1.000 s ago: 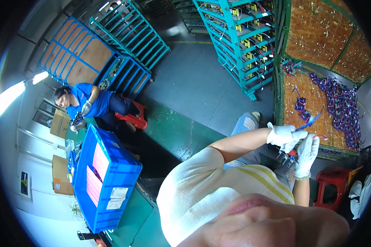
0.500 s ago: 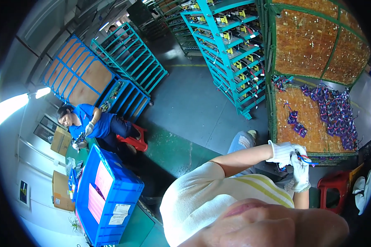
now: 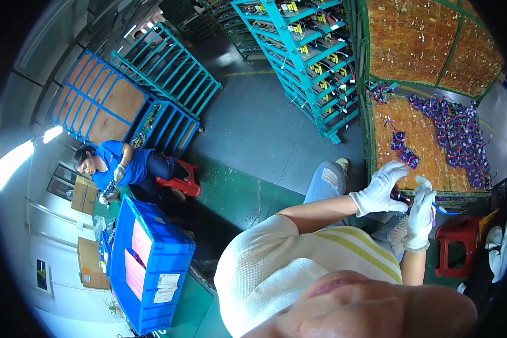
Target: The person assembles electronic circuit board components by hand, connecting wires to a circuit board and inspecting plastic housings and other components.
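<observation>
My left hand [image 3: 381, 192], in a white glove, curls its fingers and thumb around a small dark wired circuit board [image 3: 400, 197], most of which the gloves cover. My right hand [image 3: 420, 221], also gloved, closes on the same board from the right, its fingers pointing up. A blue wire [image 3: 446, 212] sticks out to the right past that hand. Just beyond my hands, two purple circuit boards [image 3: 409, 158] with wires lie on a worn wooden panel [image 3: 390, 119]. Several more such boards [image 3: 459, 138] are crowded together at the panel's right side.
A teal rack [image 3: 305, 73] with wired parts stands ahead. To the left are a large blue bin [image 3: 172, 256] and a seated co-worker in a blue shirt [image 3: 108, 169], handling a dark part. A red stool [image 3: 456, 245] is at my right.
My hands have moved slightly apart, the left opening wider around the board. The blue wire now extends farther right. The view has shifted a little.
</observation>
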`<act>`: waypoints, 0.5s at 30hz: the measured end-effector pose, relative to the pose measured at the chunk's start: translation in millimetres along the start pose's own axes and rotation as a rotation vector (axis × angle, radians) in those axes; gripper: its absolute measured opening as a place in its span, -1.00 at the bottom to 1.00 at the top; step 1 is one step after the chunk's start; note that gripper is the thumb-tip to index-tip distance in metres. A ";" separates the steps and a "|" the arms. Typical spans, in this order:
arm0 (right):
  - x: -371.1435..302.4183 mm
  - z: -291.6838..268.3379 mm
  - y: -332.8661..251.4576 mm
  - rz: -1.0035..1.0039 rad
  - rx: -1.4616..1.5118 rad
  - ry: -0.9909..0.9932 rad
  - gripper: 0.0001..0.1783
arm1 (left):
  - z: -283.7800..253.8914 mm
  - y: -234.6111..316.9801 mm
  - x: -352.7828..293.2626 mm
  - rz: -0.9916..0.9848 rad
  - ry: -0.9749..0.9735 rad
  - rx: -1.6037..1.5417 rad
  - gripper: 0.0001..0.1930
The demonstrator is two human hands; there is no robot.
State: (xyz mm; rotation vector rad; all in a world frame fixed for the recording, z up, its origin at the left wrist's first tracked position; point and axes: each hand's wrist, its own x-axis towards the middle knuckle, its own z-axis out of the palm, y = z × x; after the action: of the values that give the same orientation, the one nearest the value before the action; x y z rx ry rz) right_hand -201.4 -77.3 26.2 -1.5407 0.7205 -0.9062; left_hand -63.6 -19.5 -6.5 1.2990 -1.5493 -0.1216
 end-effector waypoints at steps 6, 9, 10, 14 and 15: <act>-6.4 8.4 7.0 -0.013 0.061 -0.075 -0.48 | -7.7 18.3 -0.7 -0.312 -0.484 0.129 -0.34; -7.8 13.7 9.8 0.024 0.113 -0.167 -0.54 | -4.8 21.7 0.3 -0.249 -0.436 0.327 -0.41; -8.5 17.2 8.8 0.000 0.088 -0.135 -0.54 | -2.6 19.2 -1.1 -0.217 -0.456 0.245 -0.41; -0.8 9.1 -4.2 -0.085 -0.025 -0.216 -0.59 | 19.0 -10.8 -12.1 -0.231 -0.455 -0.151 -0.51; 1.1 6.1 -8.2 -0.057 -0.054 -0.284 -0.62 | 14.9 -5.2 -7.4 -0.259 -0.514 -0.231 -0.56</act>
State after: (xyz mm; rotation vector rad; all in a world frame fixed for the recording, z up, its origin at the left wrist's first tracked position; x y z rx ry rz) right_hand -196.0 -73.8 34.1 -1.7021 0.5020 -0.6944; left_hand -72.4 -23.6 -21.0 1.3379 -1.7157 -0.8301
